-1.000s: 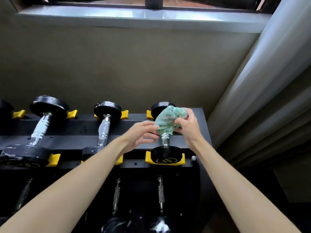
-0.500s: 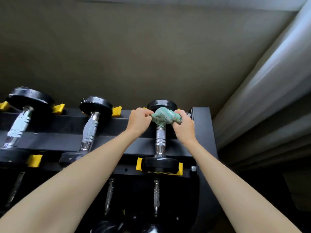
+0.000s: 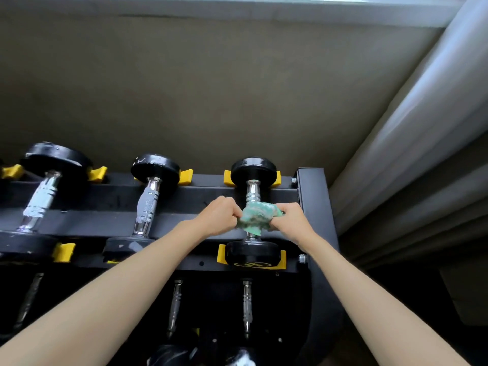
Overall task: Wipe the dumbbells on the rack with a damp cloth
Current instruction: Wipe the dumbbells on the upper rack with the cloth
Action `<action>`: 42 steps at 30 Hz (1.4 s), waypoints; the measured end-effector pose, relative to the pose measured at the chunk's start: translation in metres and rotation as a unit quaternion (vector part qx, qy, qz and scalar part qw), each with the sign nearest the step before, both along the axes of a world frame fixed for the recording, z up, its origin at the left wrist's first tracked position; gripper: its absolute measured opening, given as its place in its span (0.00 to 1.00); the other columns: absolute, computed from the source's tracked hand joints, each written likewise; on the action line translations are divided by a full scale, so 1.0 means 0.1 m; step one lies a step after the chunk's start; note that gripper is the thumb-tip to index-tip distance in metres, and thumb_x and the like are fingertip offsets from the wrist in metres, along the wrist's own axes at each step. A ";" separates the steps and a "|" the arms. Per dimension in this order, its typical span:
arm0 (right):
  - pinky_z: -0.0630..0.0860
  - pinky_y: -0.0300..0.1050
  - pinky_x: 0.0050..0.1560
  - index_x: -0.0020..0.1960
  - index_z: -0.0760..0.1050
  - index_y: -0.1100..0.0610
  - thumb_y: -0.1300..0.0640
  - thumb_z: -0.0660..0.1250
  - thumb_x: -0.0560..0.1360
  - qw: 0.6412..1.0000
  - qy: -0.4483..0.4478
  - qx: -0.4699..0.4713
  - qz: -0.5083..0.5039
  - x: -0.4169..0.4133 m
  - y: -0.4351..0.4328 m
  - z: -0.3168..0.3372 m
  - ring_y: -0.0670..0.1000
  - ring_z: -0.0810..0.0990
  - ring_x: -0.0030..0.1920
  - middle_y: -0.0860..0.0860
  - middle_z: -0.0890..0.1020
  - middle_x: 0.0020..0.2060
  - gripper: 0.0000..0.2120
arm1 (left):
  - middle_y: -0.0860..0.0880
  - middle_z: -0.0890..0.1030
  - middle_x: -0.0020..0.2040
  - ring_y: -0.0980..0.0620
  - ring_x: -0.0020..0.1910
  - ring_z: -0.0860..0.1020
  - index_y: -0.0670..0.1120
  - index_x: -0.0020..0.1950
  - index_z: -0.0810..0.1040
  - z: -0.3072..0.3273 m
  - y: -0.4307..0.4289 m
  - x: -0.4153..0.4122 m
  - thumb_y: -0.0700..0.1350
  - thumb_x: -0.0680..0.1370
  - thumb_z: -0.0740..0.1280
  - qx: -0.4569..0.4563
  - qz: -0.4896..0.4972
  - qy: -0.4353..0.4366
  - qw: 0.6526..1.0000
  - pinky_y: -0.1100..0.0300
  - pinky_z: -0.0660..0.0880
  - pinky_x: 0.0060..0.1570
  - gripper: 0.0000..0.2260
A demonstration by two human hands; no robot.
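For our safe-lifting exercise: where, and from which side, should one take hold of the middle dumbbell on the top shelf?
Best grip the middle dumbbell by the knurled centre of its chrome bar, reaching down from above. Its black heads sit in yellow cradles; only the bar, spanning the rails, looks free to clasp.

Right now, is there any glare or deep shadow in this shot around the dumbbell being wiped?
Head view: daylight from the window lights the wall evenly; small glints on the chrome handle above the green cloth, no washout; the lower shelf sits in deep shadow, its dumbbells barely readable; left hand and right hand look sharp.
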State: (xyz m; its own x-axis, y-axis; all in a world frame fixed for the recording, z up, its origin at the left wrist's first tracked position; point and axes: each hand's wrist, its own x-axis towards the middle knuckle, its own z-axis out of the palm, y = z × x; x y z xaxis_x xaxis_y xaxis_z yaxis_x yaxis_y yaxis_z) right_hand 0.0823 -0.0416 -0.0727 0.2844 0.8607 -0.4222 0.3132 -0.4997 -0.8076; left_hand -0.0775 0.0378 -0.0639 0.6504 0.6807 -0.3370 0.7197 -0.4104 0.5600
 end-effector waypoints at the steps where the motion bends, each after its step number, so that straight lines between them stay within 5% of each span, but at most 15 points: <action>1: 0.76 0.45 0.40 0.42 0.81 0.65 0.72 0.63 0.68 1.000 0.001 -0.015 0.017 0.00 -0.06 0.02 0.50 0.76 0.37 0.59 0.81 0.35 0.09 | 0.47 0.57 0.28 0.53 0.28 0.53 0.44 0.28 0.60 0.04 -0.04 -0.02 0.27 0.64 0.56 -0.017 -0.022 0.008 1.000 0.60 0.54 0.33 0.13; 4: 0.64 0.35 0.28 0.26 0.70 0.58 0.72 0.61 0.68 0.995 -0.003 -0.066 0.069 -0.01 -0.18 0.15 0.46 0.66 0.27 0.50 0.70 0.24 0.15 | 0.47 0.55 0.27 0.53 0.24 0.55 0.45 0.26 0.57 0.19 -0.15 -0.08 0.26 0.64 0.55 -0.045 -0.088 0.035 0.994 0.63 0.51 0.27 0.15; 9: 0.60 0.29 0.23 0.23 0.66 0.56 0.72 0.63 0.68 0.988 -0.015 -0.076 0.136 0.01 -0.20 0.44 0.44 0.65 0.27 0.47 0.68 0.24 0.19 | 0.48 0.54 0.27 0.52 0.28 0.53 0.47 0.25 0.54 0.41 -0.21 -0.09 0.28 0.63 0.55 -0.041 -0.122 0.055 0.990 0.58 0.53 0.33 0.17; 13: 0.73 0.34 0.38 0.31 0.75 0.61 0.68 0.65 0.64 0.981 0.067 -0.092 0.154 0.08 -0.21 0.64 0.48 0.75 0.38 0.51 0.78 0.33 0.05 | 0.48 0.57 0.26 0.53 0.26 0.54 0.45 0.24 0.58 0.66 -0.18 -0.05 0.30 0.64 0.60 -0.067 -0.098 0.049 0.992 0.59 0.54 0.30 0.15; 16: 0.79 0.45 0.50 0.52 0.78 0.64 0.64 0.62 0.63 0.963 0.259 -0.053 0.047 0.21 -0.24 0.63 0.52 0.80 0.49 0.56 0.82 0.48 0.18 | 0.48 0.65 0.26 0.52 0.28 0.62 0.37 0.26 0.66 0.75 -0.15 0.04 0.32 0.67 0.60 -0.111 -0.019 -0.001 0.994 0.61 0.58 0.30 0.09; 18: 0.77 0.50 0.53 0.56 0.76 0.62 0.62 0.62 0.70 0.925 0.374 -0.007 -0.062 0.25 -0.24 0.62 0.55 0.80 0.48 0.58 0.81 0.49 0.16 | 0.44 0.74 0.33 0.50 0.33 0.71 0.33 0.38 0.76 0.75 -0.13 0.10 0.34 0.71 0.61 -0.140 0.025 -0.046 0.989 0.58 0.69 0.33 0.07; 21: 0.76 0.54 0.54 0.59 0.72 0.63 0.64 0.57 0.75 0.869 0.441 0.056 -0.215 0.32 -0.13 0.54 0.57 0.78 0.48 0.60 0.78 0.52 0.13 | 0.47 0.78 0.38 0.52 0.37 0.76 0.42 0.51 0.80 0.71 -0.09 0.20 0.36 0.73 0.61 -0.171 0.058 -0.066 0.981 0.63 0.74 0.38 0.10; 24: 0.78 0.51 0.43 0.57 0.70 0.62 0.69 0.57 0.74 0.875 0.337 0.068 -0.341 0.39 0.08 0.36 0.58 0.76 0.50 0.61 0.75 0.54 0.12 | 0.44 0.75 0.38 0.47 0.38 0.72 0.46 0.43 0.72 0.54 -0.02 0.26 0.35 0.72 0.58 -0.052 0.149 -0.034 0.987 0.58 0.69 0.35 0.08; 27: 0.78 0.55 0.50 0.54 0.73 0.60 0.67 0.59 0.74 0.921 0.129 0.031 -0.367 0.42 0.22 0.20 0.59 0.76 0.50 0.61 0.77 0.53 0.10 | 0.42 0.77 0.41 0.43 0.43 0.77 0.46 0.41 0.72 0.33 0.03 0.28 0.37 0.73 0.58 -0.027 0.243 -0.010 0.969 0.53 0.75 0.43 0.06; 29: 0.76 0.50 0.49 0.53 0.74 0.58 0.64 0.60 0.75 0.943 0.043 0.041 -0.328 0.40 0.31 0.13 0.57 0.75 0.49 0.59 0.79 0.51 0.09 | 0.43 0.79 0.49 0.43 0.52 0.78 0.46 0.51 0.77 0.21 0.04 0.30 0.38 0.75 0.60 -0.058 0.240 0.005 0.969 0.54 0.75 0.49 0.09; 31: 0.73 0.47 0.47 0.53 0.74 0.55 0.63 0.60 0.76 0.959 0.018 0.057 -0.276 0.36 0.41 0.08 0.54 0.74 0.49 0.55 0.79 0.51 0.09 | 0.43 0.79 0.56 0.44 0.56 0.77 0.46 0.62 0.76 0.13 0.05 0.32 0.37 0.76 0.61 -0.089 0.241 -0.006 0.966 0.53 0.76 0.53 0.15; 36: 0.73 0.44 0.45 0.56 0.74 0.52 0.62 0.58 0.75 0.963 0.058 0.083 -0.248 0.23 0.58 0.13 0.54 0.75 0.52 0.51 0.77 0.46 0.12 | 0.43 0.80 0.56 0.46 0.54 0.78 0.48 0.62 0.77 0.12 0.06 0.30 0.32 0.74 0.61 -0.126 0.257 -0.036 0.958 0.53 0.77 0.53 0.20; 42: 0.75 0.50 0.52 0.56 0.76 0.54 0.59 0.61 0.73 0.979 -0.025 0.141 -0.147 0.08 0.69 0.35 0.55 0.75 0.53 0.56 0.78 0.51 0.13 | 0.46 0.79 0.47 0.50 0.41 0.74 0.49 0.67 0.73 0.16 0.01 0.23 0.29 0.75 0.56 -0.170 0.265 -0.042 0.948 0.58 0.74 0.43 0.25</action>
State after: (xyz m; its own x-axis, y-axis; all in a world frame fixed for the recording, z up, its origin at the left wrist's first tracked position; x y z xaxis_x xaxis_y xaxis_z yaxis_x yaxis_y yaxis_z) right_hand 0.0906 0.0274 -0.0376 0.5518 0.8188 -0.1587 0.2310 -0.3329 -0.9142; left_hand -0.0547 0.0388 -0.0475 0.2819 0.7803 -0.5583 0.7218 0.2109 0.6592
